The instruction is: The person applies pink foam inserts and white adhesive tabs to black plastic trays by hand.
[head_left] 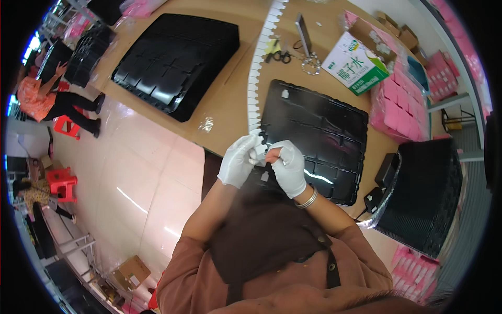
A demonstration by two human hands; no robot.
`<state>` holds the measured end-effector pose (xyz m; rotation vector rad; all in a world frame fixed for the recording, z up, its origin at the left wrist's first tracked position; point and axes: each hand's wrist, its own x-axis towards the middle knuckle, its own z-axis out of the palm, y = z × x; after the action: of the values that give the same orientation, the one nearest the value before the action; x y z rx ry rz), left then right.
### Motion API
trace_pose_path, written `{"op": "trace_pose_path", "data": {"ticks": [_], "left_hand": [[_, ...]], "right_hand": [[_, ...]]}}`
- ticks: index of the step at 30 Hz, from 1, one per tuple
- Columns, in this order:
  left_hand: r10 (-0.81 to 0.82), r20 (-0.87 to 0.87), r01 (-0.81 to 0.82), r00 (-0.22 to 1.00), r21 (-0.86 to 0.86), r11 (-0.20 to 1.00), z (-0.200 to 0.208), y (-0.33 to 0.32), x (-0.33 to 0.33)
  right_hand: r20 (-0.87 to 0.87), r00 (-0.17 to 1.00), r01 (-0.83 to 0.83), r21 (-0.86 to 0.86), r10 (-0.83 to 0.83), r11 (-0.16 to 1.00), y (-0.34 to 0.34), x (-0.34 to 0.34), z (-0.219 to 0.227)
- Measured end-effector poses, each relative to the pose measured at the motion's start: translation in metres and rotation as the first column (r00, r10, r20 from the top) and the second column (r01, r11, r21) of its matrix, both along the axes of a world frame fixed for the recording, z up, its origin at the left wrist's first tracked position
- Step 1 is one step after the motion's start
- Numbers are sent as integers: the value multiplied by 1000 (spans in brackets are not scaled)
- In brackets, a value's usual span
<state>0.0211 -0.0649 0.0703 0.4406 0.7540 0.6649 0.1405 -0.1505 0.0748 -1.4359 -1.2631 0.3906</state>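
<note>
Both my hands wear white gloves and meet over the near left edge of a black plastic tray (314, 137). My left hand (238, 160) is closed on the near end of a long white strip (254, 78) with a row of tab-shaped pieces. My right hand (287, 166), some fingertips bare, is pinched close beside the left fingertips; what lies in the pinch is too small to make out. One small white bottle-shaped piece (285, 93) lies in the tray's far left corner, another white piece (264, 177) near its front edge, below my hands.
A stack of black trays (178, 57) stands at the table's far left. Scissors (281, 56), an upright phone-like device (303, 32) and a beaded loop (310, 65) lie beyond my tray. A white-green carton (355, 63) and pink packs (400, 104) stand right. Another person (47, 97) sits far left.
</note>
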Motion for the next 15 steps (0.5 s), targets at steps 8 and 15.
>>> {"op": "trace_pose_path", "data": {"ticks": [8, 15], "left_hand": [[202, -136, -193, 970, 75, 978, -13, 15, -15], [128, -132, -94, 983, 234, 968, -16, 4, -11]], "right_hand": [[279, 896, 416, -259, -345, 872, -26, 179, 7], [777, 626, 616, -434, -73, 657, -36, 299, -37]]}}
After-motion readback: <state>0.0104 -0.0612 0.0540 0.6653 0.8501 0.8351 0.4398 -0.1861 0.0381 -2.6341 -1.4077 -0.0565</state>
